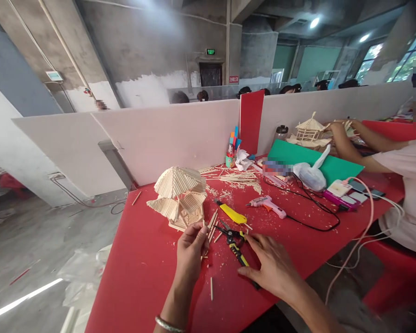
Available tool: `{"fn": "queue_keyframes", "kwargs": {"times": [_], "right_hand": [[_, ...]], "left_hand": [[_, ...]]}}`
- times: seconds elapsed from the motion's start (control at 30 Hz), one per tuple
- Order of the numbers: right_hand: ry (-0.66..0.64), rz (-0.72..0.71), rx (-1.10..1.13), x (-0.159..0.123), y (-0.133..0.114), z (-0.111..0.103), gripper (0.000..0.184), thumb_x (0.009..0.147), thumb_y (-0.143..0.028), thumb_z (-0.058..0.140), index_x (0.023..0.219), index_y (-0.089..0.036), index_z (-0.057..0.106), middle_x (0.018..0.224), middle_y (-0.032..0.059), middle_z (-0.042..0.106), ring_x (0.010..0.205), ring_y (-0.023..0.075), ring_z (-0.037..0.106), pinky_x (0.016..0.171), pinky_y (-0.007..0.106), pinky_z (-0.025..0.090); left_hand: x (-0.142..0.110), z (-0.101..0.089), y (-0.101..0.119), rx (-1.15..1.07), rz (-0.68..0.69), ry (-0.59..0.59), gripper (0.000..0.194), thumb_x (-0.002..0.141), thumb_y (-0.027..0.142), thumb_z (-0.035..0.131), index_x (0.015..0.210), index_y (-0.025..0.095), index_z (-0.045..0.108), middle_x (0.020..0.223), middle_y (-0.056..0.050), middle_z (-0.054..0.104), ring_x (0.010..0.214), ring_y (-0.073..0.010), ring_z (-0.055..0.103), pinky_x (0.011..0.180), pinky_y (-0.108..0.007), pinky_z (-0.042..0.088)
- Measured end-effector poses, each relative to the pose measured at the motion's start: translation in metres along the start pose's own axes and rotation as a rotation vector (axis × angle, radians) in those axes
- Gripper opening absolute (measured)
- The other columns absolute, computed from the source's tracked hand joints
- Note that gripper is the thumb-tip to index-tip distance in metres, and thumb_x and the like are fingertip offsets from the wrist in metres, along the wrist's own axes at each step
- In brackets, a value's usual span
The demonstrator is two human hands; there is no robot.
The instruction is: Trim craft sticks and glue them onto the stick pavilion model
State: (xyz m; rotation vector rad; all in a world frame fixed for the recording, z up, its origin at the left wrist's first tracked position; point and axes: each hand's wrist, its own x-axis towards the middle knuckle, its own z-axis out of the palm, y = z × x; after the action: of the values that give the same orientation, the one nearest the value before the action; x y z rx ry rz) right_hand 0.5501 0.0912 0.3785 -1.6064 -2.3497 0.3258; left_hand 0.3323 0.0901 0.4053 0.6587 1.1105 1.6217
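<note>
My left hand [192,247] is closed, thumb and fingertips pinching a short wooden stick [204,224]. My right hand [277,263] is spread beside a pair of cutting pliers [236,249] with black and yellow handles. Thumb and fingers lie apart around the handles; whether they touch is hard to see. The pliers' jaws point away from me, slightly open. Just beyond my left hand stands a small pavilion model [175,185] of pale sticks, with a tiered roof. Several cut sticks [213,229] lie between it and the pliers. A yellow utility knife [233,214] rests behind the pliers.
A pink glue gun [268,206] with a black cord lies on the red table [135,268]. Behind are loose sticks [241,178], a pen holder [230,159] and a white partition [173,138]. At right, a co-worker's arms [350,143] reach to another stick model [310,129].
</note>
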Motion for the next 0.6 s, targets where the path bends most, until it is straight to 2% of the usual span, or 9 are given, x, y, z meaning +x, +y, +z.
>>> {"fn": "queue_keyframes", "kwargs": {"times": [0.1,0.2,0.3,0.4,0.5,0.6], "right_hand": [[-0.127,0.060,-0.030,0.001,-0.008,-0.007,0.087,0.072,-0.052,0.075,0.147,-0.021,0.046,0.141,0.0168,0.052,0.129,0.0400,0.046,0.101,0.054,0.042],[-0.178,0.105,-0.047,0.005,-0.017,-0.012,0.084,0.073,-0.045,0.073,0.148,-0.019,0.044,0.136,0.0180,0.054,0.127,0.0399,0.046,0.101,0.054,0.041],[-0.187,0.121,-0.015,0.008,-0.020,-0.010,0.081,0.072,-0.034,0.070,0.147,-0.014,0.046,0.127,0.0188,0.057,0.123,0.0379,0.049,0.099,0.049,0.043],[-0.121,0.157,0.089,0.008,-0.014,-0.004,0.083,0.065,-0.025,0.069,0.144,-0.012,0.049,0.122,0.0173,0.058,0.119,0.0350,0.052,0.100,0.045,0.044],[-0.051,0.215,0.409,0.005,-0.002,-0.006,0.079,0.065,-0.027,0.066,0.142,-0.018,0.051,0.121,0.0138,0.061,0.117,0.0327,0.055,0.098,0.045,0.045],[-0.118,0.149,0.971,0.002,0.003,-0.017,0.070,0.074,-0.043,0.064,0.139,-0.020,0.053,0.120,0.0124,0.064,0.110,0.0296,0.061,0.092,0.041,0.049]], "left_hand": [[0.002,0.000,-0.003,0.015,0.017,-0.019,0.044,0.059,0.047,0.089,0.079,0.015,0.066,0.058,0.004,0.058,0.040,-0.0034,0.038,0.038,-0.016,0.029],[0.004,-0.002,-0.006,0.027,0.044,-0.016,0.045,0.060,0.047,0.089,0.084,0.016,0.067,0.058,0.004,0.060,0.040,-0.0046,0.040,0.039,-0.017,0.032],[0.005,-0.003,-0.007,0.031,0.060,-0.011,0.047,0.059,0.047,0.089,0.088,0.016,0.068,0.058,0.004,0.060,0.041,-0.0051,0.042,0.040,-0.018,0.034],[0.004,-0.003,-0.006,0.041,0.062,-0.011,0.045,0.060,0.046,0.088,0.087,0.016,0.068,0.059,0.004,0.060,0.042,-0.0049,0.042,0.042,-0.017,0.034],[0.003,-0.002,-0.004,0.045,0.056,0.011,0.044,0.059,0.046,0.089,0.085,0.016,0.068,0.063,0.003,0.061,0.045,-0.0047,0.044,0.044,-0.017,0.035],[0.001,0.000,-0.003,0.046,0.029,0.021,0.045,0.058,0.045,0.089,0.085,0.016,0.069,0.063,0.003,0.061,0.047,-0.0052,0.046,0.045,-0.017,0.036]]}}
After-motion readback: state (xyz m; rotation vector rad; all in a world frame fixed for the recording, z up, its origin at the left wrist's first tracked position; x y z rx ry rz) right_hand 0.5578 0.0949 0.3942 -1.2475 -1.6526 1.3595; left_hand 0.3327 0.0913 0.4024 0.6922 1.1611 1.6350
